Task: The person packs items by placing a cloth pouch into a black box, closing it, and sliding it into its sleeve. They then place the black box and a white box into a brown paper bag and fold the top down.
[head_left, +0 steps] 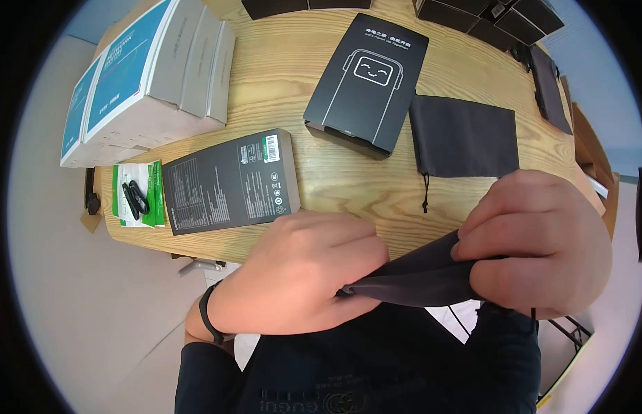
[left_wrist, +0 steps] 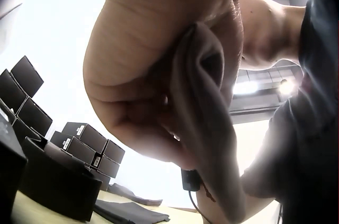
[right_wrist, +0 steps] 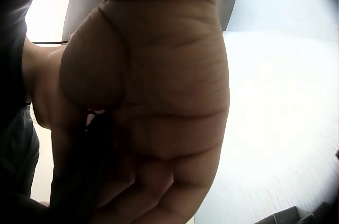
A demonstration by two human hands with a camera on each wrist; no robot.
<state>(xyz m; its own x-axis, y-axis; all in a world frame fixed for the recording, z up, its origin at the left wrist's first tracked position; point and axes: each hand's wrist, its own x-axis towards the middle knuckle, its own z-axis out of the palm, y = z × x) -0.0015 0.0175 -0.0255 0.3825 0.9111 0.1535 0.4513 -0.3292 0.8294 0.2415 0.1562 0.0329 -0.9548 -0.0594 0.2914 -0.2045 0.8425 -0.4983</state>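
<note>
A dark grey drawstring pouch [head_left: 421, 286] is stretched between both hands above the table's near edge, its two sides parted. My left hand [head_left: 300, 272], with a black band at the wrist, grips one end of it in curled fingers. The other end is pinched by my right hand [head_left: 542, 241], and a black cord hangs below that hand. In the left wrist view the folded cloth [left_wrist: 204, 123] hangs from the left palm [left_wrist: 153, 38]. The right palm [right_wrist: 164, 86] is in shadow in its own view. A second pouch [head_left: 466, 138] lies flat beyond the right hand, its cord trailing.
A black box with a smiling device drawing [head_left: 366, 86] stands mid-table. A printed dark box [head_left: 231, 181] lies left of it, beside a green-white packet with a black cable [head_left: 136, 196]. White-blue boxes [head_left: 197, 69] stand far left; black boxes [head_left: 490, 21] are stacked at the back right.
</note>
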